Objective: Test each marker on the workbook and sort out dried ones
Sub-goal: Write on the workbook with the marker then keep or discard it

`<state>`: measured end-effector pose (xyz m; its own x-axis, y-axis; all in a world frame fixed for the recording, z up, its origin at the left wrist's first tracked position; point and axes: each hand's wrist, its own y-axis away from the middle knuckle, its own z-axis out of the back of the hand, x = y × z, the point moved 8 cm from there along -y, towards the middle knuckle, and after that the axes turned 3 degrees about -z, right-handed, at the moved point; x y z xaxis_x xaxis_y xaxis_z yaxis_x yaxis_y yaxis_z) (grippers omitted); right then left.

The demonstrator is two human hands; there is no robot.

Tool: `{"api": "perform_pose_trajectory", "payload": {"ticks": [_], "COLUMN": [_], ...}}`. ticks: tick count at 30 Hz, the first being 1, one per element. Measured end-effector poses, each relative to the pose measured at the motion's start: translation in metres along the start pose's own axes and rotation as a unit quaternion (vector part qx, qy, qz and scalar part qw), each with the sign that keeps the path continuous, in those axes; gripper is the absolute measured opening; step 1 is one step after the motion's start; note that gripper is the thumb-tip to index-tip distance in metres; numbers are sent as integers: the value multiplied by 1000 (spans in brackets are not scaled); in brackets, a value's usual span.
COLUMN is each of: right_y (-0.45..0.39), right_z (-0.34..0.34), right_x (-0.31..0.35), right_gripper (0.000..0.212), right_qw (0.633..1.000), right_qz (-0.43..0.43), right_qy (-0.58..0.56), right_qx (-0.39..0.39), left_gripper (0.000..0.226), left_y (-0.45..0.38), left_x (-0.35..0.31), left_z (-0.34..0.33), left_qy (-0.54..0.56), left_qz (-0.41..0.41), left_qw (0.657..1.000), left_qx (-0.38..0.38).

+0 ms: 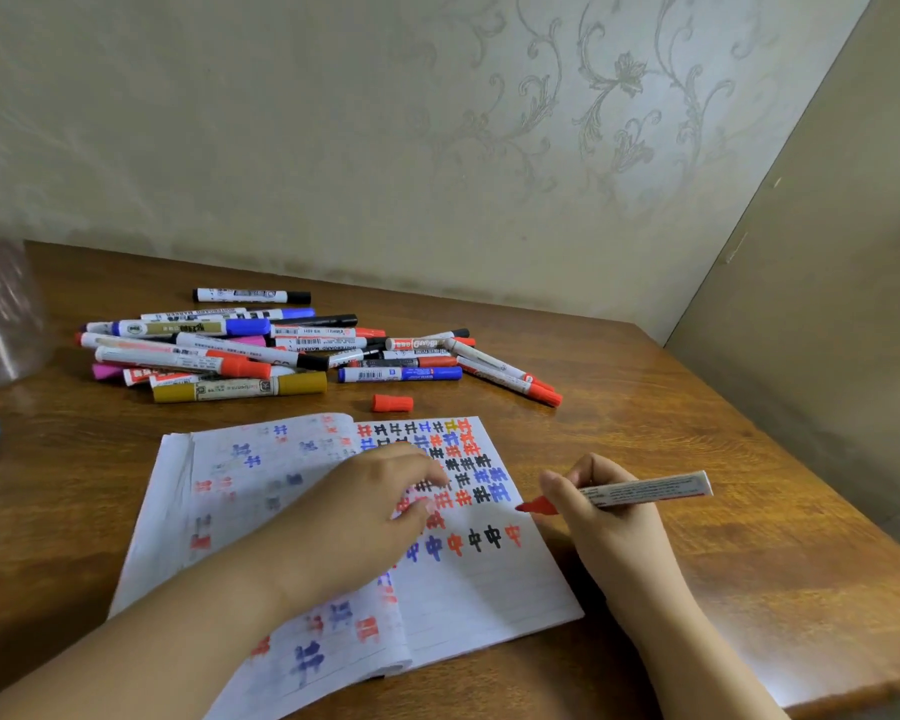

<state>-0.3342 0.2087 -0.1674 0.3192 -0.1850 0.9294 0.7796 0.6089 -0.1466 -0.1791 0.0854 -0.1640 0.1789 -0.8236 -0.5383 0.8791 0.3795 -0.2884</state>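
The right hand (601,504) gripped an uncapped red whiteboard marker (627,495), its tip just beside the open lined paper workbook (494,589). The left hand (372,504), fingers relaxed, pressed the page. A loose red cap (392,403) and a heap of assorted markers (261,350) lay farther back on the brown wooden desk (697,418).

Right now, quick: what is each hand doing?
Left hand: open, fingers resting on the workbook page, holding it flat.
Right hand: gripping an uncapped red marker, tip at the page's right edge.
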Motion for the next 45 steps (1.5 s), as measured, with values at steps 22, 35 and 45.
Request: {"api": "perform_pose_trajectory", "payload": {"ticks": [22,35,45], "right_y": [-50,2,26], "right_z": [-66,-93,-125], "right_x": [31,103,133], "right_gripper": [21,22,35], "right_qw": [991,961,971], "right_qz": [-55,36,90], "right_qy": [-80,-217,-132], "right_qx": [94,165,179], "left_gripper": [44,13,12], "left_y": [-80,19,54], "left_x": [67,58,22], "left_z": [35,69,95], "left_qy": [-23,596,348], "left_qz": [124,232,160], "left_qw": [991,745,920], "left_qx": [-34,-188,-82]}}
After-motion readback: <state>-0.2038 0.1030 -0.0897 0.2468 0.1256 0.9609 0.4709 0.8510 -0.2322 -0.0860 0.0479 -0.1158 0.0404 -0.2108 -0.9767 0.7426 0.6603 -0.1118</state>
